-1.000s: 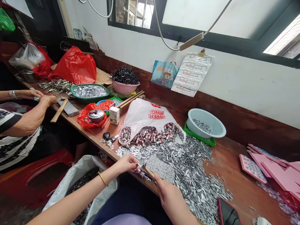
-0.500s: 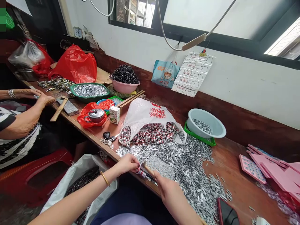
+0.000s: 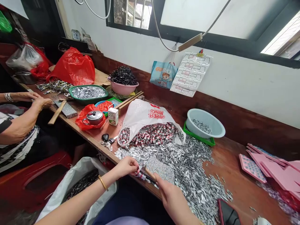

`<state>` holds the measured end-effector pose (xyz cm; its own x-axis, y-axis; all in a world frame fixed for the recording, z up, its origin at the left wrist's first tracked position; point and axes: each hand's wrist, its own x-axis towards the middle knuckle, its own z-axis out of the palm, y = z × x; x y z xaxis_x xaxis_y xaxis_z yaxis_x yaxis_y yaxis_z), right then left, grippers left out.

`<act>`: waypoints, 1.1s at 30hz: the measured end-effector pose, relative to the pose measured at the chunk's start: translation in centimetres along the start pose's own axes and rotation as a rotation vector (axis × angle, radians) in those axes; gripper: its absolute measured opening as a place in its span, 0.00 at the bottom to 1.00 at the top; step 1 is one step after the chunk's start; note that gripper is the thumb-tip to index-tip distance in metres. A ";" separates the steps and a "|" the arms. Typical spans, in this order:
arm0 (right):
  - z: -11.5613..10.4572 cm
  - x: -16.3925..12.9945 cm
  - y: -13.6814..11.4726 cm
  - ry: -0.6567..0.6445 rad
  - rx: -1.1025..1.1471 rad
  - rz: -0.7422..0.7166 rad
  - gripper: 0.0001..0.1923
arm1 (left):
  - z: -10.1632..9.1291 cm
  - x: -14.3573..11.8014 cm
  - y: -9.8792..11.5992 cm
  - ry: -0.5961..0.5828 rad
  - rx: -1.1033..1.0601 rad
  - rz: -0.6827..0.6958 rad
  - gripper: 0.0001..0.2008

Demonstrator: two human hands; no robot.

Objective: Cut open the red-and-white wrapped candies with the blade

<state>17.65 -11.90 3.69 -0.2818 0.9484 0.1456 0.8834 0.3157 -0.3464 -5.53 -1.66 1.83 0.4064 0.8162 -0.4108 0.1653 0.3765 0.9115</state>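
The left hand (image 3: 125, 166) pinched a small red-and-silver metal piece (image 3: 140, 173) at the near edge of the brown wooden table (image 3: 236, 184), while the right hand (image 3: 170, 195) closed round a wooden-handled tool (image 3: 148, 172) touching that piece. Beside them spread a heap of small silver metal clips (image 3: 187, 165). A white plastic bag (image 3: 145, 114) spilled red-and-silver pieces; a pale blue plastic basin (image 3: 206, 123) held a few clips, a green basket (image 3: 87, 92) more, and a pink bowl (image 3: 123, 88) black wire bits.
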 end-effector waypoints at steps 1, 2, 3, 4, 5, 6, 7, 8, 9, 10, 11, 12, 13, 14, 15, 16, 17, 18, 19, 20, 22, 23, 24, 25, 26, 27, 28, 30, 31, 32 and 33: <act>0.0 -0.1 0.7 0.013 -0.029 0.017 0.24 | 0.1 -0.5 0.2 0.018 0.005 0.048 0.11; 0.0 -0.3 1.5 0.036 -0.074 0.045 0.24 | 0.2 -1.2 0.4 0.047 0.007 0.122 0.10; 0.2 -0.6 2.4 0.073 -0.128 0.076 0.24 | 0.3 -1.9 0.6 0.084 0.010 0.243 0.09; 0.4 -0.9 3.2 0.124 -0.184 0.108 0.23 | 0.5 -2.6 0.8 0.130 0.003 0.369 0.08; 0.8 -1.3 4.0 0.174 -0.230 0.129 0.22 | 0.8 -3.3 1.0 0.162 -0.005 0.468 0.07; 1.2 -1.7 4.6 0.218 -0.258 0.130 0.21 | 1.0 -3.9 1.1 0.192 -0.014 0.544 0.07; 1.6 -2.0 5.2 0.257 -0.268 0.121 0.21 | 1.3 -4.3 1.2 0.217 -0.022 0.592 0.07; 1.8 -2.1 5.6 0.290 -0.267 0.112 0.20 | 1.5 -4.6 1.2 0.234 -0.026 0.624 0.07; 1.9 -2.1 5.9 0.314 -0.257 0.103 0.19 | 1.8 -4.7 1.2 0.246 -0.028 0.647 0.06; 1.8 -1.9 6.2 0.328 -0.242 0.098 0.18 | 2.0 -4.5 1.1 0.251 -0.025 0.662 0.06; 1.5 -1.4 6.6 0.333 -0.226 0.102 0.17 | 2.1 -4.2 0.9 0.250 -0.015 0.669 0.06; 1.1 -0.7 7.1 0.328 -0.210 0.122 0.16 | 2.2 -3.8 0.8 0.247 0.003 0.661 0.06; 0.6 0.2 7.6 0.307 -0.193 0.159 0.16 | 2.3 -3.2 0.6 0.246 0.026 0.634 0.06; 0.0 1.2 8.3 0.286 -0.175 0.223 0.15 | 2.3 -2.5 0.4 0.248 0.048 0.595 0.06; -0.4 2.3 8.9 0.244 -0.160 0.310 0.15 | 2.3 -1.9 0.2 0.254 0.068 0.544 0.06; -0.8 3.3 9.6 0.184 -0.137 0.397 0.14 | 2.3 -1.3 0.1 0.262 0.079 0.498 0.06; -1.0 4.2 10.3 0.122 -0.106 0.460 0.12 | 2.2 -0.8 0.0 0.268 0.087 0.469 0.07; -1.1 5.0 10.8 0.083 -0.083 0.498 0.10 | 2.1 -0.4 -0.1 0.266 0.106 0.458 0.07; -1.1 5.5 11.3 0.058 -0.061 0.518 0.08 | 1.9 -0.2 -0.1 0.256 0.133 0.464 0.07; -1.1 5.9 11.6 0.051 -0.044 0.522 0.06 | 1.8 -0.1 -0.1 0.235 0.169 0.481 0.07; -0.8 6.1 11.7 0.067 -0.013 0.513 0.06 | 1.5 -0.3 0.0 0.165 0.233 0.527 0.08; -0.7 6.0 11.7 0.076 0.009 0.504 0.06 | 1.5 -0.5 0.0 0.124 0.256 0.549 0.07; -0.6 5.8 11.6 0.087 0.033 0.494 0.07 | 1.5 -0.6 0.1 0.092 0.276 0.569 0.07; -0.6 5.6 11.5 0.101 0.061 0.485 0.09 | 1.7 -0.7 0.1 0.080 0.303 0.588 0.07; -0.6 5.4 11.5 0.119 0.092 0.477 0.10 | 1.9 -0.7 0.0 0.091 0.341 0.609 0.07; -0.6 5.2 11.4 0.140 0.124 0.471 0.11 | 2.1 -0.6 0.0 0.118 0.392 0.634 0.07; -0.6 5.0 11.4 0.166 0.159 0.467 0.11 | 2.3 -0.5 0.0 0.152 0.449 0.666 0.06; -0.9 4.6 11.2 0.228 0.236 0.466 0.12 | 2.6 -0.1 -0.1 0.205 0.542 0.757 0.06; -1.0 4.3 11.0 0.260 0.281 0.464 0.12 | 2.6 0.0 -0.1 0.217 0.572 0.813 0.08; -1.2 4.1 10.6 0.286 0.333 0.459 0.12 | 2.6 0.1 -0.2 0.227 0.594 0.868 0.08; -1.3 4.0 10.0 0.304 0.391 0.447 0.13 | 2.6 0.1 -0.3 0.246 0.611 0.914 0.08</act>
<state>25.85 -5.00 1.98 0.2490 0.9576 0.1449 0.6735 -0.0637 -0.7365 -3.16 -2.78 1.58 0.4233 0.7653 0.4848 0.3363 -0.6297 0.7003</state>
